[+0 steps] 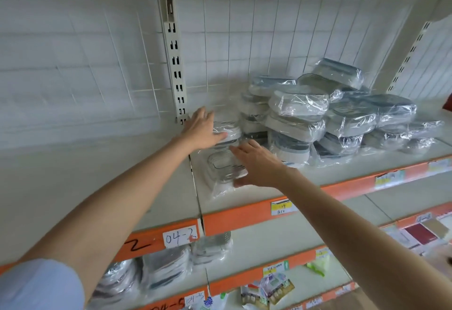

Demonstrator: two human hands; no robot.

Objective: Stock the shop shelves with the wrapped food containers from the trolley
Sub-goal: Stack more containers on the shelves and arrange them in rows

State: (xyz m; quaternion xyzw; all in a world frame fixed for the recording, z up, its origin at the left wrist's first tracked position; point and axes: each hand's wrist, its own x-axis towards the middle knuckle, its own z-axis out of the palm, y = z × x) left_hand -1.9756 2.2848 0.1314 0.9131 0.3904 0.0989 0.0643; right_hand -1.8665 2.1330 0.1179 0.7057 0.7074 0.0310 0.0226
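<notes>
Both my arms reach onto the upper shelf [244, 197]. My left hand [203, 129] lies with straight fingers against the left side of a wrapped food container [228, 133] standing next to the pile. My right hand [256, 162] rests flat, fingers spread, over a clear wrapped container [223, 162] lying on the shelf in front of it. To the right a heap of several wrapped grey and white containers [318, 118] fills the shelf back to the wire grid wall.
A slotted upright post [176, 60] divides the shelf bays; the left bay's board [97, 175] holds nothing visible. Orange shelf edges carry price tags [281, 207] and a handwritten label [179, 236]. Lower shelves hold more wrapped containers [166, 268] and small packets [271, 290].
</notes>
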